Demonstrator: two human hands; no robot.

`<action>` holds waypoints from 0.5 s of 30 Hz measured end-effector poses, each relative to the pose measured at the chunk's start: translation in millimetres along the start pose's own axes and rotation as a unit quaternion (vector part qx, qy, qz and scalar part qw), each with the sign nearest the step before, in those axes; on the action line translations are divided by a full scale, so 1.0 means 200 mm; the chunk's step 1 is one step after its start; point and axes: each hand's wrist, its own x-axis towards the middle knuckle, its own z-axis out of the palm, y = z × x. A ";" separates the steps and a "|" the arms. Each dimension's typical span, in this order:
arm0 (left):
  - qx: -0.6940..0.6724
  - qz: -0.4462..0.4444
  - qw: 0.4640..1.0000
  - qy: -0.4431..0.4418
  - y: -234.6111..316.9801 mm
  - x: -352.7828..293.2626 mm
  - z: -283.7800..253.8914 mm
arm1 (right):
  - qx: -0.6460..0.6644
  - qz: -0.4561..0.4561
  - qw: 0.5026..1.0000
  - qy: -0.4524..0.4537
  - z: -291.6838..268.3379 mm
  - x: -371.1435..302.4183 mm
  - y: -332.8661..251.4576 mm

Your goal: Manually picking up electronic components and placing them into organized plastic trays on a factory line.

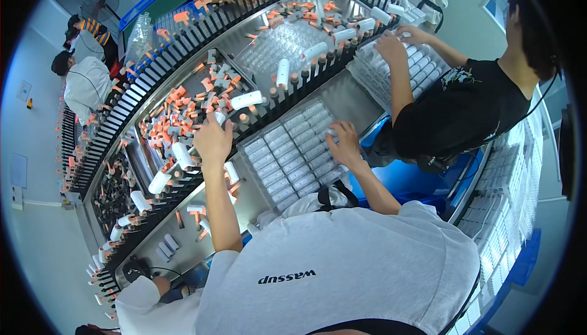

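Note:
My left hand (213,140) reaches over the near side of the peg conveyor, its fingers and thumb closed around a white cylindrical part (220,117) that mostly hides behind them. My right hand (346,146) is at the right side of a clear plastic tray (243,150) packed with rows of white cylindrical parts (287,157). Its curled fingertips grip the end of one white part at the tray's edge. Close to my left forearm, more white cylinders (182,155) stand on the conveyor's pegs.
Inside the conveyor loop lie a heap of orange and grey pieces (177,115), clear trays (281,47) and black pieces (113,188). At my right, a co-worker in black (458,108) handles stacked trays (373,69). Tray stacks (489,212) stand behind. Small grey parts (166,247) lie at the left.

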 end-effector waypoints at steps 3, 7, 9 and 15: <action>-0.016 -0.010 0.998 0.053 -0.10 -0.05 0.03 | 0.054 -0.017 0.998 -0.012 0.04 -0.01 -0.04; -0.067 -0.034 0.989 0.125 -0.24 -0.18 0.03 | 0.030 -0.034 0.999 -0.012 0.10 -0.05 -0.10; -0.081 -0.015 0.971 0.223 -0.28 -0.20 0.08 | 0.018 -0.040 0.999 -0.009 0.10 -0.04 -0.12; -0.141 0.056 0.910 0.385 -0.08 -0.42 0.23 | 0.030 0.004 0.998 0.049 0.07 -0.02 -0.01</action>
